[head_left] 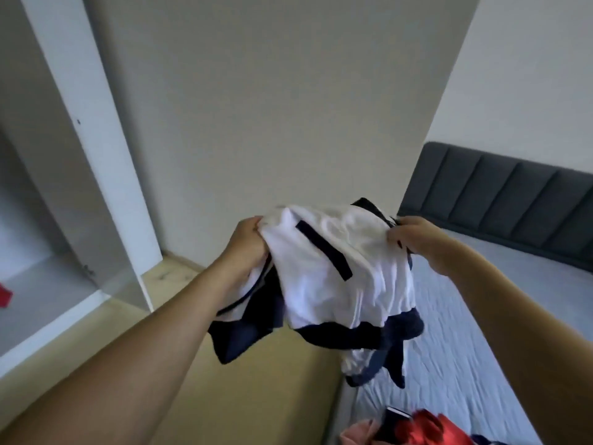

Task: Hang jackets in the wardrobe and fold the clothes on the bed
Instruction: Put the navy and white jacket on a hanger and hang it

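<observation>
A white and navy jacket (333,268) hangs bunched in the air between my hands, over the edge of the bed (465,332). My left hand (248,248) grips its left side in a fist. My right hand (414,234) pinches its upper right edge near the navy collar. The jacket's navy hem and sleeves dangle below. The open wardrobe (64,220) stands to the left, with white shelves.
Red and pink clothes (426,428) lie piled on the bed at the bottom edge. A dark grey padded headboard (513,207) runs along the right. A red item (4,295) sits on a wardrobe shelf. Light wood floor (256,396) lies between wardrobe and bed.
</observation>
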A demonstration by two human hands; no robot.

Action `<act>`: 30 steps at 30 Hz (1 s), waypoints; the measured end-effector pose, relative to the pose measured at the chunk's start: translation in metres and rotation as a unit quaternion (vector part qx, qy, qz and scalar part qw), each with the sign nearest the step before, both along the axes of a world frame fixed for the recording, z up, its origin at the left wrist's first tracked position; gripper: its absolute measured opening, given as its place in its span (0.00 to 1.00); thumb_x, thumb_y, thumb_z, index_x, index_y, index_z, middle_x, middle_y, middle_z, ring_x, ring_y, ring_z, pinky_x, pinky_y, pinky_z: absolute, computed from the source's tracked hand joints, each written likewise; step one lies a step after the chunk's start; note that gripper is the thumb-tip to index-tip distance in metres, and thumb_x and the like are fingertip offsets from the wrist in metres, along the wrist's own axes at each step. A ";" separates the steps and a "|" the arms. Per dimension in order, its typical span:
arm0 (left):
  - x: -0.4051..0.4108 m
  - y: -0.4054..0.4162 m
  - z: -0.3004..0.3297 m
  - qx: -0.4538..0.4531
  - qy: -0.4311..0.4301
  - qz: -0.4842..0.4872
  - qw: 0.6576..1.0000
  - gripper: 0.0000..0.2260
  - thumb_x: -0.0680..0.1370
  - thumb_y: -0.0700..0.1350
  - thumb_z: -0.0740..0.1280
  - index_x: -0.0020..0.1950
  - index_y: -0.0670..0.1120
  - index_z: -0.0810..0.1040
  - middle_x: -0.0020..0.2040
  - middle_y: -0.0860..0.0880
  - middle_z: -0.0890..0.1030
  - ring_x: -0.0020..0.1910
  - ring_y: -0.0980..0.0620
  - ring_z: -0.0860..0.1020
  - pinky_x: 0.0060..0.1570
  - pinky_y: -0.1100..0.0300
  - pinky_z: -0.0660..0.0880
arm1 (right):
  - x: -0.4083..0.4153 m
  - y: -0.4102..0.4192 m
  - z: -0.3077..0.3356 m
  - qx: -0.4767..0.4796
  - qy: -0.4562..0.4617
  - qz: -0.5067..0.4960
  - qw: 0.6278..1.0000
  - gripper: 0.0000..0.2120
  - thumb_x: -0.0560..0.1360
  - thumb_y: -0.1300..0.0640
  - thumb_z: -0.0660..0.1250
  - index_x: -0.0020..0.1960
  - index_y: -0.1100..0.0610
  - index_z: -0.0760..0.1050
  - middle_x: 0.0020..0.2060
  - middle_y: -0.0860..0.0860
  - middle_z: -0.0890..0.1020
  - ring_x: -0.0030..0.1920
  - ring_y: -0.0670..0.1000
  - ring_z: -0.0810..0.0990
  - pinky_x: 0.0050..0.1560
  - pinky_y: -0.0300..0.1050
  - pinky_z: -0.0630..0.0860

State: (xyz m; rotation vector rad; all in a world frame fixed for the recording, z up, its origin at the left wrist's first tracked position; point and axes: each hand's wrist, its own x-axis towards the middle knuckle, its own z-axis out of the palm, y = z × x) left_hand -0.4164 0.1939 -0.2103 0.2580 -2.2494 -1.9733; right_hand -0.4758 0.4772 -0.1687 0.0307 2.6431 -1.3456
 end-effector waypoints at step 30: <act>-0.101 -0.605 0.149 -0.304 0.150 0.306 0.890 0.10 0.76 0.36 0.61 0.35 0.44 0.70 0.32 0.49 0.67 0.31 0.55 0.64 0.29 0.60 0.59 | -0.157 -0.700 0.013 -0.118 -0.136 0.533 0.827 0.26 0.70 0.53 0.65 0.68 0.50 0.71 0.61 0.52 0.81 0.60 0.55 0.80 0.64 0.53 0.74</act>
